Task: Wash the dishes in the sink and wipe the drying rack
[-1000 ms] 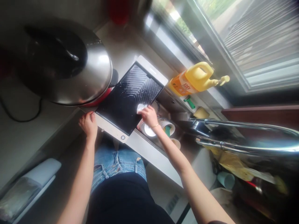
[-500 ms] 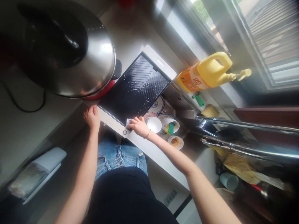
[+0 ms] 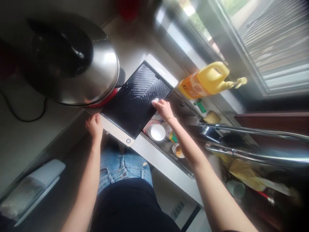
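Note:
A black ribbed grill plate (image 3: 136,100) in a white frame lies tilted over the sink's left edge, wet with suds. My right hand (image 3: 163,108) is closed on a small white cloth (image 3: 155,101) and presses it on the plate's right side. At the plate's near left corner my left hand (image 3: 94,125) has its fingers curled round the white frame.
A big steel pot lid (image 3: 72,61) over a red cooker stands left of the plate. Bowls and cups (image 3: 156,131) lie in the sink under my right arm. A yellow detergent jug (image 3: 207,80) stands on the window ledge. A chrome faucet (image 3: 241,141) reaches in from the right.
My right hand slid the cloth from the plate's near corner up to its far right side. My left hand kept its hold on the frame.

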